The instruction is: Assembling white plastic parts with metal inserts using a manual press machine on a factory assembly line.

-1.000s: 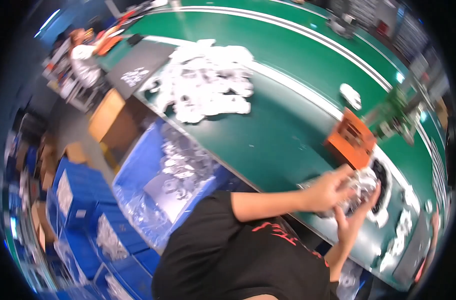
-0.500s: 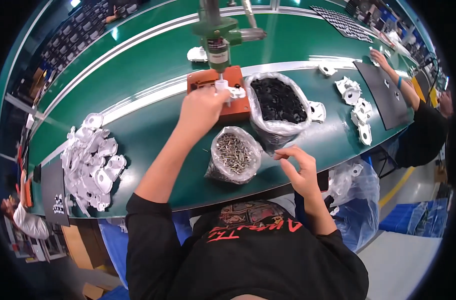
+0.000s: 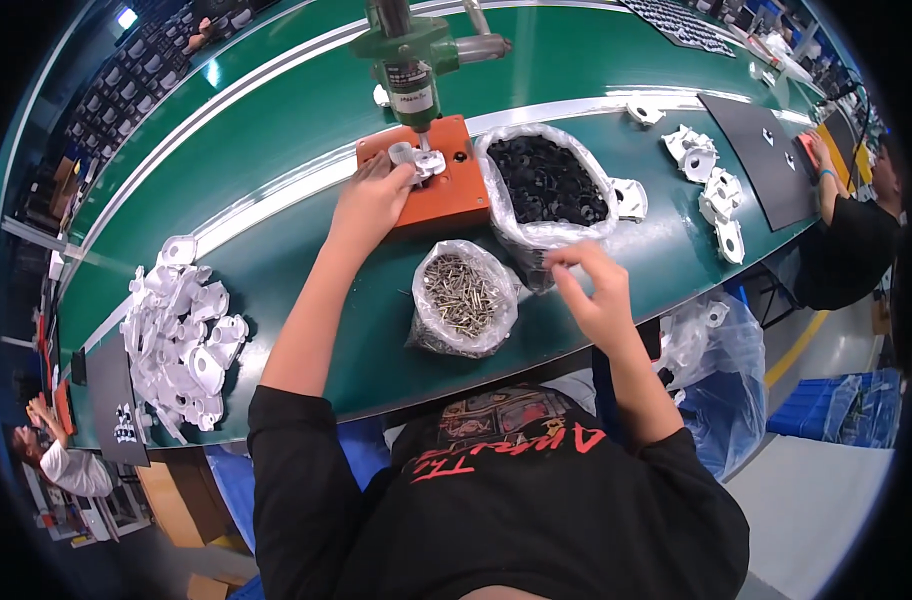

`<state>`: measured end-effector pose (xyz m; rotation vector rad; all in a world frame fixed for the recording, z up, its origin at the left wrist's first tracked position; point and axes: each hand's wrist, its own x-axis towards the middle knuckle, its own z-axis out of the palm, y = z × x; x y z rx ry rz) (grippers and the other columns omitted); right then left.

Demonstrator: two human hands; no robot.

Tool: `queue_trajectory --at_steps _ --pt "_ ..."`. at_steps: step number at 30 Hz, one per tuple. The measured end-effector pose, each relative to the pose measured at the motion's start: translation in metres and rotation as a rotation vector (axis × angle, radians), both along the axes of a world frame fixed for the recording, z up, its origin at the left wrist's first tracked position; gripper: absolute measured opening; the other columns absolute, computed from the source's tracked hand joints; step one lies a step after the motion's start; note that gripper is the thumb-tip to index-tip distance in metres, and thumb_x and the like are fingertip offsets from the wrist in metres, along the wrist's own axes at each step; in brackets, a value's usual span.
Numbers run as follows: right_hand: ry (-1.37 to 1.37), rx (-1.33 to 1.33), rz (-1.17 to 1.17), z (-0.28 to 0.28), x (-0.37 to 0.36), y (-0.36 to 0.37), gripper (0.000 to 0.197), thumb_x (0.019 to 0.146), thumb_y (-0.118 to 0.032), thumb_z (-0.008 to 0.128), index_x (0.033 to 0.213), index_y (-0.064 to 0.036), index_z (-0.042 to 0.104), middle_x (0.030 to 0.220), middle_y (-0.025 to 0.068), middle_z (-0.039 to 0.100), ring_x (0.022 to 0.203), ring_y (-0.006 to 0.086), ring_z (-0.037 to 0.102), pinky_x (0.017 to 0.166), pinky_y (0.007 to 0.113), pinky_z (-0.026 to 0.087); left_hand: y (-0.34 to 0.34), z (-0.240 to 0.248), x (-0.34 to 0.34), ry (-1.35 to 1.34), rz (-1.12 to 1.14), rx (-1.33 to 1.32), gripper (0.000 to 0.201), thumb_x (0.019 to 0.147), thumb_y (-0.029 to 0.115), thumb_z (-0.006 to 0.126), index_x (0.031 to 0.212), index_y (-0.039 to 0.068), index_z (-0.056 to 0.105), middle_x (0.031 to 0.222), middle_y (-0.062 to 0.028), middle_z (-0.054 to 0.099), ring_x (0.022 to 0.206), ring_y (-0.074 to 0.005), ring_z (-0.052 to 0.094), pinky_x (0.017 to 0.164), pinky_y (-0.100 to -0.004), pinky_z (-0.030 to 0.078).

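Observation:
My left hand (image 3: pixel 372 196) grips a white plastic housing (image 3: pixel 429 165) on the orange fixture block (image 3: pixel 451 205). The green-bodied machine head (image 3: pixel 408 85) stands over it, its thin metal tip (image 3: pixel 423 141) just above or touching the part; I cannot tell which. My right hand (image 3: pixel 598 296) is raised at the near side of a clear bag of black plastic pieces (image 3: pixel 546 180). Its thumb and forefinger are drawn together in a pinch, and whatever lies between them is too small to make out. Left of that hand stands an open bag of metal screws (image 3: pixel 463 296).
A heap of white housings (image 3: pixel 186 340) lies on the left of the green table (image 3: pixel 306 290). More white housings (image 3: pixel 721 205) are at the right, beside a dark mat (image 3: pixel 766 165). A co-worker (image 3: pixel 844 235) sits at the far right, another person (image 3: pixel 61 450) at the far left.
My right thumb and forefinger have gone from apart to pinched, near the black pieces' bag. My left hand stays at the fixture on the white housing. The whole view has shifted slightly.

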<state>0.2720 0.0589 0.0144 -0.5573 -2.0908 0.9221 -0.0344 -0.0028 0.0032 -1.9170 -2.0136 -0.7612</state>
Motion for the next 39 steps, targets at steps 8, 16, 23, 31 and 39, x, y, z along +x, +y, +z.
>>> queue_trajectory --at_steps 8,16,23,31,39 --pt "-0.193 0.26 -0.163 -0.008 -0.064 0.08 0.015 0.078 -0.008 0.062 0.091 -0.0009 0.065 0.084 0.0119 0.062 0.086 0.0284 0.059 0.077 0.036 0.046 -0.001 -0.003 -0.009 -0.184 -0.118 -0.06 0.019 0.086 0.014 0.058 0.102 0.004 0.059 0.112 -0.0229 0.057 0.114 -0.0382 0.05 0.102 -0.0459 0.036" --pt "-0.496 0.542 -0.38 -0.026 -0.121 0.133 0.018 0.075 -0.017 0.062 0.085 -0.0028 0.063 0.081 0.0157 0.064 0.083 0.0352 0.062 0.071 0.043 0.052 -0.001 -0.008 -0.011 -0.173 -0.151 -0.141 0.015 0.086 0.009 0.054 0.099 0.004 0.06 0.118 -0.0215 0.056 0.118 -0.0396 0.047 0.105 -0.0461 0.035" --pt "-0.59 0.364 -0.325 -0.008 -0.122 0.132 0.017 0.075 -0.016 0.06 0.086 -0.0022 0.059 0.087 0.0185 0.062 0.085 0.0364 0.061 0.073 0.045 0.05 -0.003 -0.002 0.008 -0.188 -0.09 -0.07 0.012 0.082 0.011 0.058 0.091 0.004 0.059 0.111 -0.0216 0.057 0.114 -0.0391 0.05 0.101 -0.0467 0.037" --pt "-0.189 -0.066 0.156 0.007 -0.149 0.104 0.027 0.077 -0.006 0.064 0.103 0.0024 0.063 0.09 0.0111 0.06 0.084 0.0179 0.062 0.079 0.03 0.05 -0.006 -0.015 0.013 -0.133 0.006 0.029 0.021 0.083 0.023 0.061 0.096 0.007 0.061 0.122 -0.0243 0.054 0.119 -0.0376 0.048 0.103 -0.0452 0.036" --pt "-0.171 -0.062 0.114 -0.014 -0.183 0.091 0.022 0.077 -0.013 0.065 0.095 -0.0004 0.069 0.093 0.0163 0.067 0.085 0.0259 0.064 0.079 0.033 0.05 -0.009 -0.018 0.006 -0.169 -0.039 0.085 0.023 0.082 0.024 0.062 0.099 0.008 0.063 0.119 -0.0201 0.057 0.117 -0.0343 0.05 0.102 -0.0447 0.037"
